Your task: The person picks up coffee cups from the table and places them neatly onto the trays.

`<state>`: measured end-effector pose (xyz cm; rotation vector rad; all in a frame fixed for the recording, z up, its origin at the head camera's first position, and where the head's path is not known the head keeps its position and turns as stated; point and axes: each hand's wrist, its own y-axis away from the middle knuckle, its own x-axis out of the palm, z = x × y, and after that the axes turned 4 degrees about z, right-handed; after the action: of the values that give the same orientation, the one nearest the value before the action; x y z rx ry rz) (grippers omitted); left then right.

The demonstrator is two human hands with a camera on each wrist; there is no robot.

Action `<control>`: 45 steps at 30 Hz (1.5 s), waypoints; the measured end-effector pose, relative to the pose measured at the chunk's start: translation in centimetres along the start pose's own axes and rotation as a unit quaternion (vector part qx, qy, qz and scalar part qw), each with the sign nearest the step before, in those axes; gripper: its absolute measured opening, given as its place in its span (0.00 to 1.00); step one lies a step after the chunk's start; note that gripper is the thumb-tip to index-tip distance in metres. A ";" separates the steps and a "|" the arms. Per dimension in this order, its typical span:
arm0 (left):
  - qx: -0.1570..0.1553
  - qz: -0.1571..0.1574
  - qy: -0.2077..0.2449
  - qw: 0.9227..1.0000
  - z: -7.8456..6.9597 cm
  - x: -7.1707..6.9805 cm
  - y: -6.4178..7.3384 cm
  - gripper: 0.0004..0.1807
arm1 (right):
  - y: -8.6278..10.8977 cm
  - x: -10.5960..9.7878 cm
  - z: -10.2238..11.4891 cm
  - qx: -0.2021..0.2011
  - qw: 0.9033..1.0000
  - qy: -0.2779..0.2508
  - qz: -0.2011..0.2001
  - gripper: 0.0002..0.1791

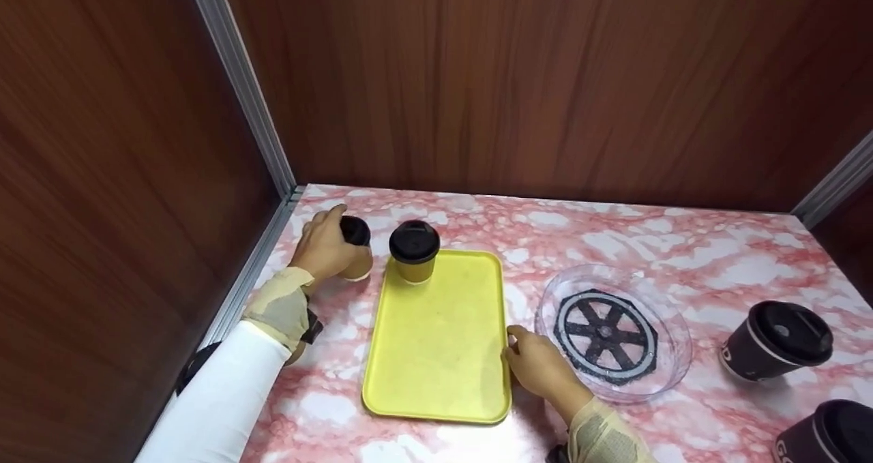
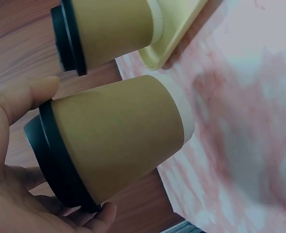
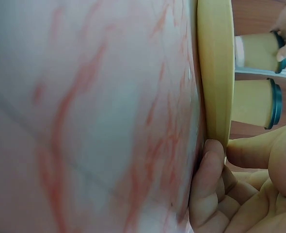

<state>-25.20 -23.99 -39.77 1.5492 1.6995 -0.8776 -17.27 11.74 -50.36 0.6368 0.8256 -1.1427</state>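
A tabletop (image 1: pixel 327 408), marbled pink and white, carries everything, and the largest thing on it is a yellow tray (image 1: pixel 440 354), lying left of its middle. Between the tray and the tabletop's right edge sits a clear round tub (image 1: pixel 672 361); a black-and-grey spoked disc (image 1: pixel 605 331) shows within its outline, though whether inside or underneath I cannot tell. Near the tabletop's right edge stands a dark cup (image 1: pixel 750 354), with a second dark cup (image 1: pixel 801 442) toward the near right corner, cut off by the frame. The right hand (image 1: pixel 542 367) pinches the tray's right edge between thumb and forefinger, its other fingers curled. The left hand (image 1: pixel 324 245) grips a brown cup (image 2: pixel 119 131), thumb and fingers spread around its black lid (image 2: pixel 60 155), close beside the tray's left edge and toward the tabletop's far left corner. A matching cup (image 1: pixel 415 272) stands upright in the tray's far left corner. Lids cover all four cups, hiding any contents.
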 end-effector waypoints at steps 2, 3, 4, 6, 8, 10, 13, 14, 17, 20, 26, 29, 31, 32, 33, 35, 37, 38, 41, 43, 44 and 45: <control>-0.002 -0.001 0.001 1.000 0.0 -0.2 0.3 0.51 | 0.0 0.2 0.1 -0.002 1.000 -0.001 0.003 0.23; -0.004 -0.003 0.002 1.000 0.0 -0.2 0.4 0.52 | 0.0 0.2 0.1 -0.003 1.000 -0.003 0.004 0.23; -0.005 -0.004 0.003 1.000 -0.1 -0.3 0.5 0.52 | 0.0 0.3 0.1 -0.004 1.000 -0.003 0.004 0.23; -0.003 -0.006 0.006 1.000 -0.4 -0.4 0.7 0.52 | 0.0 0.3 0.2 -0.005 1.000 -0.004 0.004 0.23; 0.006 -0.011 0.009 1.000 -0.7 -0.5 0.7 0.52 | 0.0 0.3 0.2 -0.004 1.000 -0.003 0.003 0.23; 0.017 -0.016 0.011 1.000 -1.1 -0.5 0.7 0.52 | 0.0 0.2 0.1 -0.003 1.000 -0.002 0.001 0.23; 0.032 -0.024 0.011 0.999 -1.6 -0.6 0.6 0.51 | 0.0 0.2 0.0 -0.003 1.000 0.000 -0.002 0.23; 0.035 -0.026 0.010 0.999 -1.8 -0.6 0.6 0.51 | 0.0 0.2 -0.1 -0.004 1.000 0.000 -0.004 0.22; 0.041 -0.028 0.010 0.999 -2.3 -0.7 0.7 0.51 | 0.0 0.2 -0.2 -0.010 1.000 0.001 -0.010 0.21; 0.040 -0.031 0.015 0.999 -2.8 -0.9 0.9 0.52 | 0.0 0.3 -0.3 -0.015 1.000 0.001 -0.013 0.21; 0.042 -0.034 0.025 0.998 -3.8 -1.0 1.4 0.51 | 0.0 0.2 -0.2 -0.010 1.000 0.000 -0.007 0.22; 0.050 -0.036 0.015 0.998 -4.1 -1.2 1.5 0.50 | 0.0 0.2 -0.2 -0.007 1.000 -0.002 -0.004 0.22; 0.055 -0.037 0.008 0.998 -4.3 -1.4 1.5 0.50 | 0.0 0.1 -0.2 -0.004 1.000 -0.004 -0.001 0.22; 0.056 -0.036 0.006 0.998 -4.4 -1.5 1.5 0.49 | 0.0 0.1 -0.2 -0.002 1.000 -0.003 0.000 0.23; 0.057 -0.036 0.004 0.998 -4.5 -1.6 1.5 0.49 | 0.0 0.1 -0.2 -0.002 1.000 -0.003 0.001 0.23; 0.059 -0.036 0.005 0.998 -4.8 -1.8 1.7 0.49 | 0.0 0.0 -0.2 0.000 1.000 -0.003 0.001 0.23; 0.062 -0.036 0.007 0.997 -5.2 -1.9 1.8 0.49 | 0.0 0.1 -0.2 0.000 1.000 -0.002 -0.001 0.22; 0.065 -0.036 0.007 0.997 -5.4 -1.9 1.9 0.49 | 0.0 0.1 -0.2 -0.001 1.000 -0.001 -0.002 0.22; 0.077 -0.037 0.006 0.996 -6.1 -1.8 2.2 0.49 | 0.0 0.1 -0.2 -0.004 1.000 0.001 -0.005 0.22; 0.087 -0.036 0.002 0.996 -6.7 -1.6 2.3 0.48 | 0.1 0.2 -0.2 -0.007 1.000 0.003 -0.009 0.22; 0.092 -0.035 0.000 0.995 -6.9 -1.5 2.4 0.49 | 0.1 0.2 -0.2 -0.009 1.000 0.004 -0.011 0.21; 0.096 -0.034 -0.003 0.995 -7.2 -1.4 2.5 0.49 | 0.1 0.2 -0.2 -0.010 1.000 0.004 -0.012 0.21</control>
<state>-22.86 -18.57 -34.75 1.6190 1.7132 -1.1072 -17.21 11.82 -50.68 0.6171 0.8527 -1.1525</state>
